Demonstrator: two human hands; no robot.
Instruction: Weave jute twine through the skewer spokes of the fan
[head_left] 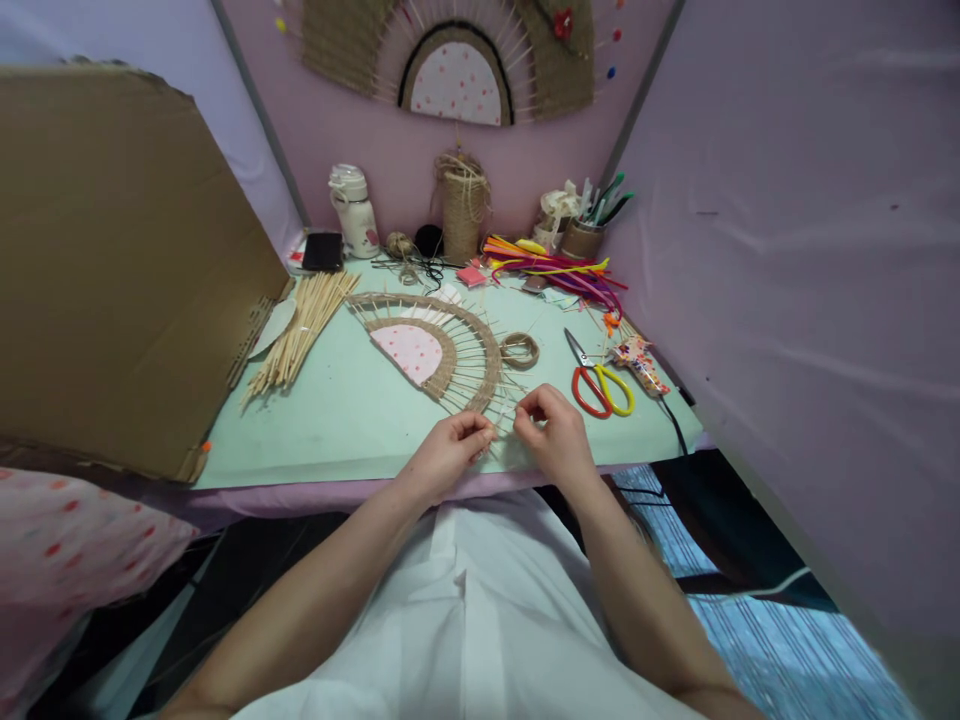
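Note:
A half-round fan frame of thin sticks lies on the table, with a band of brown twine woven along its outer part. At its centre is a pink dotted half-circle of fabric edged in twine. My left hand is closed in a pinch at the fan's near end, by the twine band. Close to its right, my right hand also pinches, fingertips together. Something thin and pale shows between the two hands, too fine to name. A small coil of flat twine rests beyond the right hand.
Red-and-yellow-handled scissors and a patterned glue gun lie at right. A bundle of sticks is at left, beside a large cardboard sheet. Behind stand a bottle, a twine spool and coloured pipe cleaners.

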